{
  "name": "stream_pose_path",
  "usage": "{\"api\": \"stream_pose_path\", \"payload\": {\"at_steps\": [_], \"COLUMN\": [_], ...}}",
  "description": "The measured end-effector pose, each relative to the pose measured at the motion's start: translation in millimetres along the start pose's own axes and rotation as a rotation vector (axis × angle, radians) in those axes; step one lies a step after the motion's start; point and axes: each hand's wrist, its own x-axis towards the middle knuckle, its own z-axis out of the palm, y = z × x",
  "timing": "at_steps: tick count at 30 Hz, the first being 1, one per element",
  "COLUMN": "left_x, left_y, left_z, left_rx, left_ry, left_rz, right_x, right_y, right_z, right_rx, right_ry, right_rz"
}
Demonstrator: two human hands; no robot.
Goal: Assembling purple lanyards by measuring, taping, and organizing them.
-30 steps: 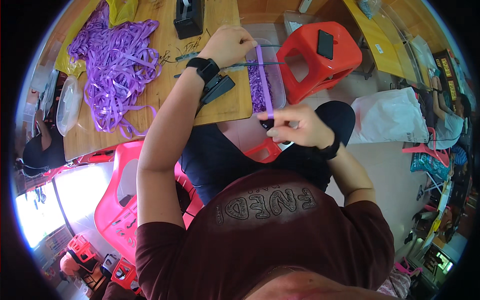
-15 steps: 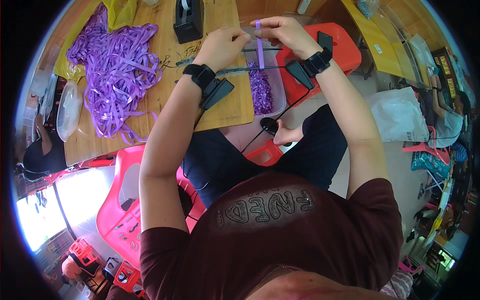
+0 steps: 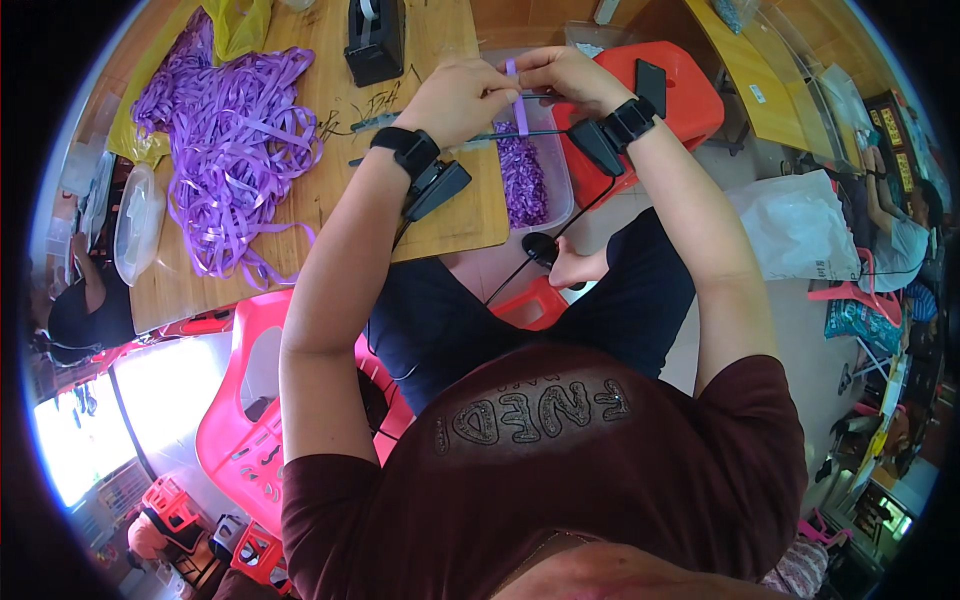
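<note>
A short strip of purple ribbon (image 3: pixel 521 120) hangs between my two hands, over a clear plastic box (image 3: pixel 559 190). My right hand (image 3: pixel 572 78) pinches its upper part between thumb and fingers. From the other side, my left hand (image 3: pixel 462 98) has its fingers closed at the same strip, thumb and fingertips pressed together on it. What exactly lies between the left fingertips is partly hidden. Beneath the strip, the box holds a heap of small purple ribbon pieces (image 3: pixel 522 180).
A big tangle of purple ribbon (image 3: pixel 235 150) lies on the wooden table (image 3: pixel 420 225) beside a yellow bag (image 3: pixel 240 30). A black tape dispenser (image 3: pixel 376 42) stands at the far side. On a red stool (image 3: pixel 690 100) rests a dark phone (image 3: pixel 650 88). Other people sit left and right.
My left hand has moved right to meet the ribbon strip. My right hand has dropped slightly, its fingers drawing closer round the strip's top.
</note>
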Motion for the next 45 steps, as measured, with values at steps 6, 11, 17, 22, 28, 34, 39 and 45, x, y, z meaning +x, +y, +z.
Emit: {"api": "stream_pose_path", "payload": {"at_steps": [6,11,17,22,28,34,39,45], "left_x": [2,1,2,-2,-7,-8,-14,-26], "left_y": [6,7,10,9,19,53,43,34], "left_z": [2,-2,-2,-2,-15,-26,-21,-17], "left_rx": [0.063,0.000,-0.032,0.000,-0.073,-0.662,-0.824,-0.889], "left_ry": [-0.010,-0.052,-0.055,-0.008,-0.159,-0.567,-0.532,-0.538], "left_rz": [-0.056,-0.166,-0.194,-0.163,-0.349,-0.780,-0.813,-0.795], "right_x": [-9,-40,-62,-80,-92,-100,-111,-52], "right_y": [29,53,53,44,39,36,-6,-96], "right_z": [-18,21,48,60,61,61,48,61], "right_rx": [0.131,0.198,0.291,0.338,0.446,0.577,0.315,0.080], "right_ry": [-0.096,-0.180,-0.089,-0.051,-0.071,-0.076,-0.183,-0.155], "right_rz": [0.188,0.003,-0.049,0.012,0.009,-0.022,-0.093,-0.266]}}
